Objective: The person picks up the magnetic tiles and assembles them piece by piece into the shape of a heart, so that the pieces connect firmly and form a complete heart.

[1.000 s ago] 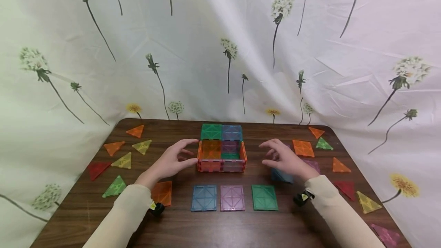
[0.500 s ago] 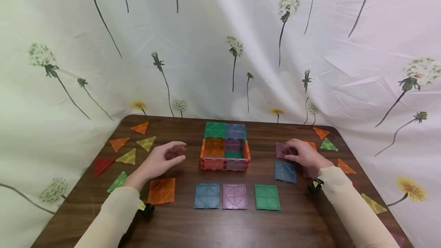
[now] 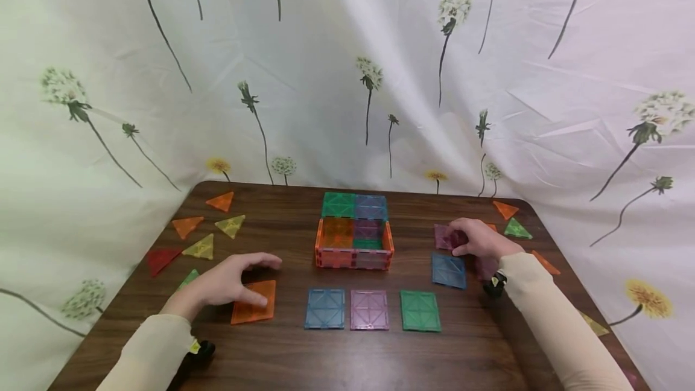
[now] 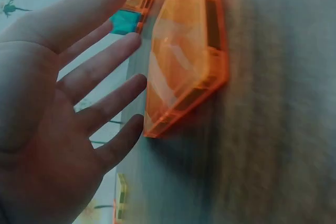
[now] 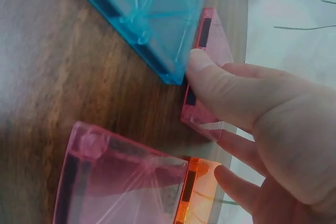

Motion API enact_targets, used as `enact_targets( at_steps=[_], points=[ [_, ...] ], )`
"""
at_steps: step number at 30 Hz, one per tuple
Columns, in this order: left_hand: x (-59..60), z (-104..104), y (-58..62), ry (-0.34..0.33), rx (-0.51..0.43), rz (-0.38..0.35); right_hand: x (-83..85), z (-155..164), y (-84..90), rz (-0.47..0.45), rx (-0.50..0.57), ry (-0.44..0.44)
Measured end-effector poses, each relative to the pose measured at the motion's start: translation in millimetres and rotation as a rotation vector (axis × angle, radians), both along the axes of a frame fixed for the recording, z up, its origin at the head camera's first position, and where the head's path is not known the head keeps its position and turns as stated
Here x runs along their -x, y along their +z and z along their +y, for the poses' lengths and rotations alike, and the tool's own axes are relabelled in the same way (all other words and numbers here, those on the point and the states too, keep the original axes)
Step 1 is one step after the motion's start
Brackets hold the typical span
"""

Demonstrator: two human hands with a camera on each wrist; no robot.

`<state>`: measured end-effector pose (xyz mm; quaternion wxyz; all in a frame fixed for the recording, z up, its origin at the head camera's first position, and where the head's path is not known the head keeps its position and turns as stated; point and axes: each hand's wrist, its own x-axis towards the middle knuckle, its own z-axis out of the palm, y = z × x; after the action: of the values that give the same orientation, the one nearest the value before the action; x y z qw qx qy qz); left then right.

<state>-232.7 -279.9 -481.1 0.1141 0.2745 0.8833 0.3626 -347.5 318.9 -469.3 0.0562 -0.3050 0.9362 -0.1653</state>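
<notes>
My left hand point(image 3: 225, 282) hovers with spread fingers over a square orange magnetic tile point(image 3: 263, 308) lying on the table. In the left wrist view, the fingers are extended beside that orange tile point(image 4: 181, 56) and nothing is held. My right hand point(image 3: 480, 239) pinches a purple magnetic tile point(image 3: 442, 237) on the right side, thumb at its near edge and fingers over it; the right wrist view shows this pinkish tile point(image 5: 216, 38) behind the thumb. At the middle stands an open box of magnetic tiles point(image 3: 354, 258), with a green tile point(image 3: 339, 205) and a blue tile point(image 3: 371, 207) at its back.
A row of blue point(image 3: 324, 309), purple point(image 3: 369, 310) and green point(image 3: 420, 311) square tiles lies in front of the box. Another blue tile point(image 3: 449, 271) is just below my right hand. Several triangular tiles lie along both table sides. A floral curtain point(image 3: 320, 107) hangs behind.
My right hand moved outward and back to the purple tile, then stayed there. My left hand drew away from the box, leftward and nearer, to above the orange tile.
</notes>
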Motion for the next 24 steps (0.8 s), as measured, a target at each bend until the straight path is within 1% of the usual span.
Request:
enact_targets(
  at_steps=[2,5,8,10,14,17,21,24],
  points=[
    [-5.2,-1.0,0.3,-0.03,0.043,-0.004,1.2,1.0,0.1,0.003,-0.011,0.009],
    [-10.7,-1.1,1.3,-0.06,0.102,0.01,3.3,2.3,-0.8,0.005,-0.025,0.003],
    [-13.5,0.5,3.1,-0.076,0.127,0.008,5.0,3.0,-0.7,0.028,-0.036,0.005],
    [-14.2,2.0,3.7,-0.075,0.138,0.006,4.8,3.2,0.7,0.048,-0.034,-0.001],
    [-14.6,4.6,4.1,-0.065,0.145,-0.001,2.5,0.8,6.1,0.085,0.022,-0.04],
    [-15.8,5.2,4.2,-0.061,0.146,-0.011,0.1,-5.9,10.1,0.115,0.088,-0.053],
    [-17.2,4.4,3.6,-0.058,0.143,-0.006,-5.3,-23.4,16.4,0.161,0.179,-0.002],
    [-15.9,4.1,2.6,-0.059,0.138,0.024,-10.1,-41.2,24.2,0.182,0.23,0.048]
  ],
)
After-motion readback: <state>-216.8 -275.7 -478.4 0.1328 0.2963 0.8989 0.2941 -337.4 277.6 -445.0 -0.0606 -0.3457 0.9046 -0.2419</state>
